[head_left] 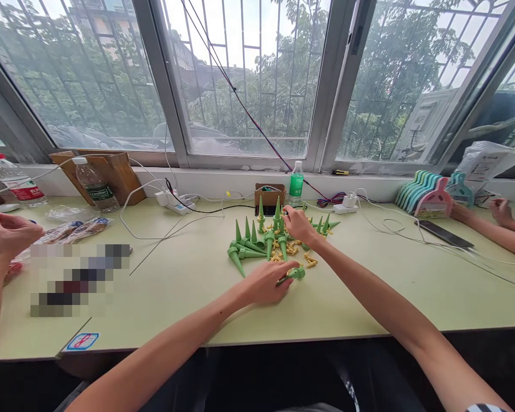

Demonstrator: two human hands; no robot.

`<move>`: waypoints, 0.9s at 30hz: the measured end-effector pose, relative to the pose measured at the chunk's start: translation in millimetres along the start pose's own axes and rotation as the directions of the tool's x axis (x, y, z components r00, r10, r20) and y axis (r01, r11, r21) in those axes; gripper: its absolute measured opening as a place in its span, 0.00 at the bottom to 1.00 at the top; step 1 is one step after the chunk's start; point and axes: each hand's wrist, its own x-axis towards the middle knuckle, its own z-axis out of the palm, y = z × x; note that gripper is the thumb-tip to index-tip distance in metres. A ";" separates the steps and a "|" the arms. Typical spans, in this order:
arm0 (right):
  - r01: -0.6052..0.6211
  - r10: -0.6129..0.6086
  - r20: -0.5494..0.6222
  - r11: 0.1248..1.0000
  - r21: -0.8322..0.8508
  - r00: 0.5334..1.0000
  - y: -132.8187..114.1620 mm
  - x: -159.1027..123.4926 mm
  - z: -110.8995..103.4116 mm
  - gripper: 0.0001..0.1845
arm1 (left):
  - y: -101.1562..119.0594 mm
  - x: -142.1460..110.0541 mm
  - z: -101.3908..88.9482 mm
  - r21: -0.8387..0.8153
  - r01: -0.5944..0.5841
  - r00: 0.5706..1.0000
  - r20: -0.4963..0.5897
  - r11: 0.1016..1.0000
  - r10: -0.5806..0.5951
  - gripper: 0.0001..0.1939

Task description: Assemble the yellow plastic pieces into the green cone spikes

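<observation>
My left hand [271, 282] is closed around a green plastic spike [298, 273], whose wide capped end points right, low over the table. Farther back, my right hand [299, 224] is at the pile, its fingers bent together near the upright spikes. Whatever it holds, if anything, is hidden. Several green cone-shaped spikes [237, 258] lie or stand in a heap in front of both hands. Small yellow plastic pieces [311, 261] are scattered among them and at the heap's right side.
Behind the heap stand a small brown box [264, 200] and a green-labelled bottle [296, 183]. White cables [395, 226] and a dark phone [444, 233] lie to the right, near stacked hangers [433, 197]. Other people's hands [503, 213] are at both sides.
</observation>
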 end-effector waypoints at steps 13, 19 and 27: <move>0.264 -0.247 -0.215 0.963 0.054 0.945 4.6 -63.6 -20.3 0.16 | -8.6 4.7 0.6 -0.119 0.125 0.959 -0.239 0.985 -0.151 0.15; 0.272 -0.263 -0.085 0.954 0.126 0.961 8.9 -75.6 -11.7 0.16 | -14.8 8.5 -3.4 -0.261 0.193 0.882 -0.377 0.946 -0.284 0.13; 0.198 -0.194 -0.037 0.953 0.230 0.980 6.7 -76.0 -4.7 0.14 | -15.7 8.5 -3.4 -0.285 0.193 0.870 -0.394 0.939 -0.298 0.11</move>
